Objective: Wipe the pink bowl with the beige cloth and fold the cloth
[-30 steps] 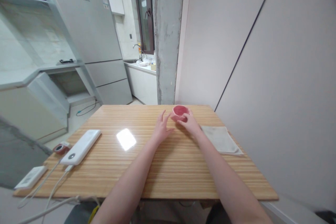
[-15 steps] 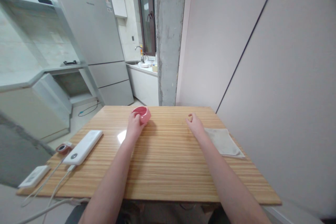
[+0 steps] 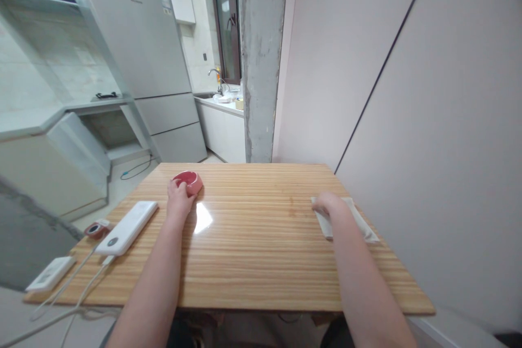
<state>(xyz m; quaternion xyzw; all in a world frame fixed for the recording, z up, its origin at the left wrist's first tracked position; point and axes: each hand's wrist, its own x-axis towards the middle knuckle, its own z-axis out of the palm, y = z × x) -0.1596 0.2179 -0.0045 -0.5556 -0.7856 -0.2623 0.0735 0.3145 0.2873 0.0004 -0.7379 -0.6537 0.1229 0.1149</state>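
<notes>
1. Head view, left side: left hand (image 3: 178, 200) closed around the near rim of the small red bowl (image 3: 188, 180), fingers curled on it, bowl sitting on the wooden table (image 3: 253, 261) toward its far left part
2. Compared with half a second ago: bowl carried further left, from near the table's far middle to a spot just beyond the white power bank (image 3: 127, 227); a second ago held near the far right-of-centre between both hands
3. Head view, right side: right hand (image 3: 329, 205) down on the near left corner of the beige cloth (image 3: 359, 220), fingers bent and pressing on the fabric; grip on it not clear enough to call, so cannot tell whether pinched or just resting
4. Compared with half a second ago: right hand then free above bare wood, left of the cloth; now on it, cloth edge bunched slightly under the fingers
5. Head view, left edge of table: power bank with cables, a small round red-rimmed device (image 3: 96, 228) and a flat white box (image 3: 50, 274), all unmoved; light glare on the wood just right of the left wrist
</notes>
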